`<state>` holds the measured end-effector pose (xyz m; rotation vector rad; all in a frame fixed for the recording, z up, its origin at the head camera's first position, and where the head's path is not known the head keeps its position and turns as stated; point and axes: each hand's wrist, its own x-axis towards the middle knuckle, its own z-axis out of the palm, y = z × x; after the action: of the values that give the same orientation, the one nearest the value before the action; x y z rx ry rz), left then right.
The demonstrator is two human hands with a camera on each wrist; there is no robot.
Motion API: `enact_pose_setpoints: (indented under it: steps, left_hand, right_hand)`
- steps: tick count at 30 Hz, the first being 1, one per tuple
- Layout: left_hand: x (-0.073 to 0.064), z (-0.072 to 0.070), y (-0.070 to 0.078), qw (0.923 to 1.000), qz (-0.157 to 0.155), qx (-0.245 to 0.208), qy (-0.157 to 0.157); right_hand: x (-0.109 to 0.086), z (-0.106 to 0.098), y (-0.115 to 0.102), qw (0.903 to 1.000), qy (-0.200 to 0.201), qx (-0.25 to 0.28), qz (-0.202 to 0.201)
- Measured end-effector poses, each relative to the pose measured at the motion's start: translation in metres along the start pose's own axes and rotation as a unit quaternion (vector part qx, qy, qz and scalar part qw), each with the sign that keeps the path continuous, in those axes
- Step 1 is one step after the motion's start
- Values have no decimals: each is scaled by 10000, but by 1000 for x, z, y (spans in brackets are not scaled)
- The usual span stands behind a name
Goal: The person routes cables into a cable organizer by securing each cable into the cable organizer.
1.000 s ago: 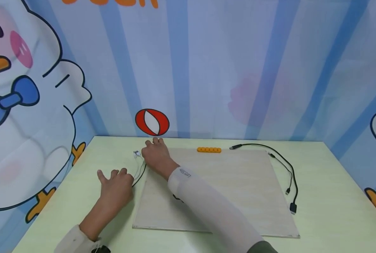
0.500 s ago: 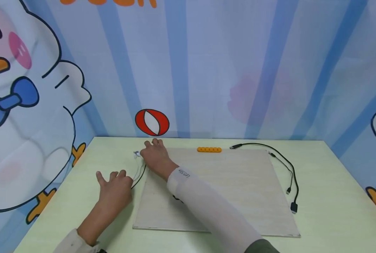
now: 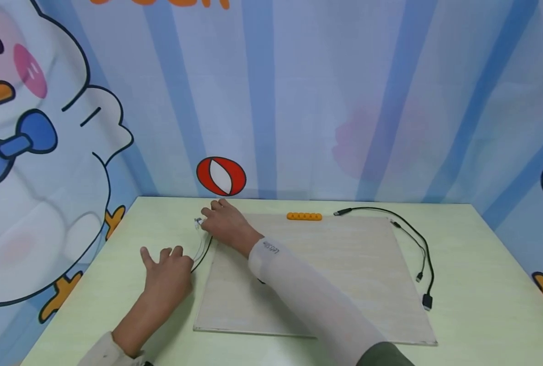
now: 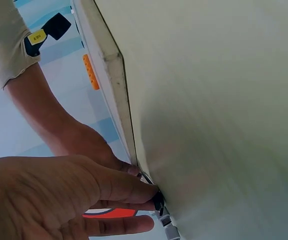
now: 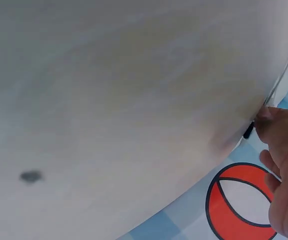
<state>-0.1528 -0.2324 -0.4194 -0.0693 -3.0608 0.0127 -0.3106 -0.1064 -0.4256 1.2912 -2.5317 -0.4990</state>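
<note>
To the left of the grey-beige board (image 3: 344,274), a black cable (image 3: 202,262) runs between the two hands. My left hand (image 3: 168,277) pinches its near end; in the left wrist view, a black plug (image 4: 158,201) shows at the thumb and forefinger tips. At the board's far left corner is my right hand (image 3: 225,227), its thumb and forefinger pinching the cable's far end. A small black plug end (image 5: 249,131) pokes out there in the right wrist view. A white cable (image 3: 199,249) lies close beside the black one, its connector (image 3: 197,222) left of the right hand's fingers.
An orange cable holder (image 3: 304,216) sits by the board's back edge. On the right, a long black cable (image 3: 424,241) curves around a shorter black cable (image 3: 413,240). Behind the table (image 3: 490,284) rises a printed backdrop (image 3: 298,101).
The right hand has shifted very slightly, its fingers now more spread to the left. The left hand keeps its hold in nearly the same place.
</note>
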Motion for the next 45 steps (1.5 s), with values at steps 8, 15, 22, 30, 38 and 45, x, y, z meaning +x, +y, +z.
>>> enact_pose_setpoints:
  steps: [8, 15, 22, 30, 38, 45]
  left_hand:
    - [0, -1, -1, 10000, 25, -45, -5]
    - [-2, -3, -4, 10000, 12, -59, -40]
    - [-6, -5, 9, 9998, 31, -121, -179]
    - [-10, -8, 29, 9995, 301, -85, 0]
    - [-8, -10, 54, 9982, 523, -262, 105]
    - [-3, -14, 76, 9967, 698, -409, 23]
  right_hand:
    - [-14, 1, 11, 9985, 155, -525, -98]
    - [-27, 1, 21, 9917, 158, -1204, -413]
    - [-45, 5, 35, 9888, 217, -1187, -881]
    - [-65, 10, 53, 9864, 436, -1026, -1211]
    - [-85, 14, 73, 9877, 482, -925, -1168]
    - [-104, 18, 91, 9878, 695, -686, -1216]
